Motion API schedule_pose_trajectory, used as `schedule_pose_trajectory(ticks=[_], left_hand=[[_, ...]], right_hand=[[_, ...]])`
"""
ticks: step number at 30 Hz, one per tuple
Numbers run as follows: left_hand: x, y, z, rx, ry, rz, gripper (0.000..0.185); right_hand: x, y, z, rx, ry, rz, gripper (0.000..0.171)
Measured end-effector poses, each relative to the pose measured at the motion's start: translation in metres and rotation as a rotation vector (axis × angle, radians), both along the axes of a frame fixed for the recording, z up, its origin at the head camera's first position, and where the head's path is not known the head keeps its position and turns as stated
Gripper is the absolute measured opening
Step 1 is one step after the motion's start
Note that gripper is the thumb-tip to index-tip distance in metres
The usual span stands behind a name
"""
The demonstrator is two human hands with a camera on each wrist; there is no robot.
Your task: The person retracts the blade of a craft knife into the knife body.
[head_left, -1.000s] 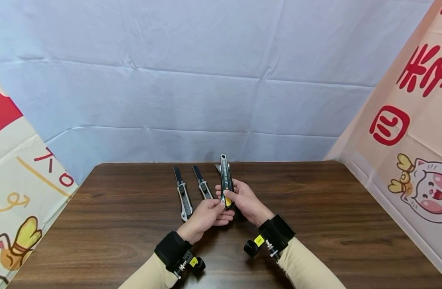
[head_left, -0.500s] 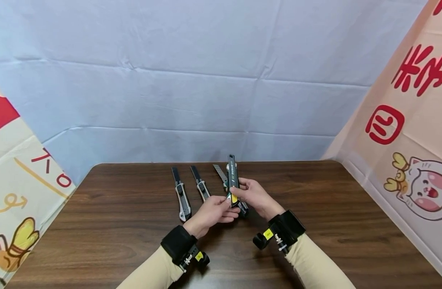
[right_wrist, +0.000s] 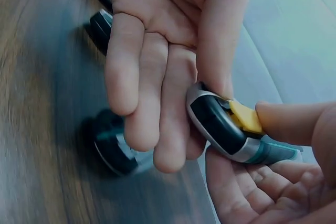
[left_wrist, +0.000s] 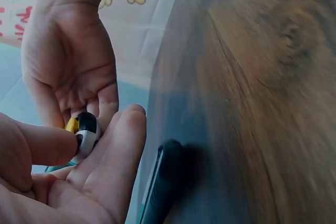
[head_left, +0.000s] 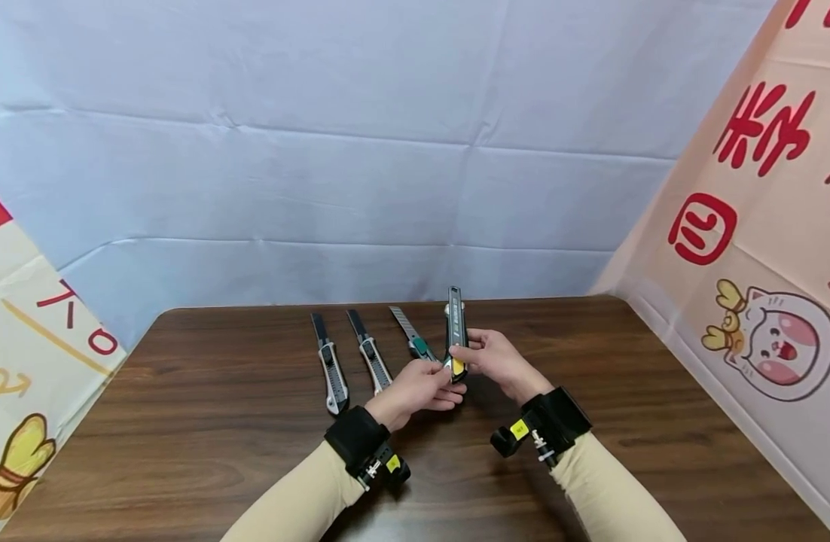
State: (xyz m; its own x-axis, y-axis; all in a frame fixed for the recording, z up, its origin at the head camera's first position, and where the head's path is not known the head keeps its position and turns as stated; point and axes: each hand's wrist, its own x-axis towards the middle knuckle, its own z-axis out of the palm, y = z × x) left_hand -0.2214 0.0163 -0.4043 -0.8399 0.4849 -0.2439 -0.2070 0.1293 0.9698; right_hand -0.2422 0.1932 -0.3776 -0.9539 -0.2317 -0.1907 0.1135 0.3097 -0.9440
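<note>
Left hand [head_left: 415, 388], right hand [head_left: 501, 365]: yellow-slider, black-grey utility knife [head_left: 457, 327] pinched by both; silver-bladed, green-slider knife [head_left: 420, 347] partly hidden behind left hand.

Left forearm [head_left: 300, 489]: cream-clad, reaching forward and inward.
Right forearm [head_left: 614, 485]: cream-clad, slanting in from the other side.
Left hand [head_left: 415, 390]: thumb pressing in a pinch, three fingers stretched straight; index mostly hidden, probably bent.
Right hand [head_left: 501, 365]: thumb on top, fingers curled underneath, gripping.
Hand spacing: close together, the person's left slightly nearer their body.
</note>
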Motion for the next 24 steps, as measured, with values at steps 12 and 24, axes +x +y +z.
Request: schedule_pose_trajectory(ticks=[12, 24], left_hand=[[-0.003, 0.029, 0.009, 0.019, 0.011, -0.005, 0.038], [-0.007, 0.051, 0.011, -0.003, 0.008, -0.028, 0.038]], right_hand=[[0.000, 0.033, 0.002, 0.070, -0.029, -0.070, 0.052], [0.003, 0.054, 0.006, 0.097, -0.088, -0.070, 0.055]])
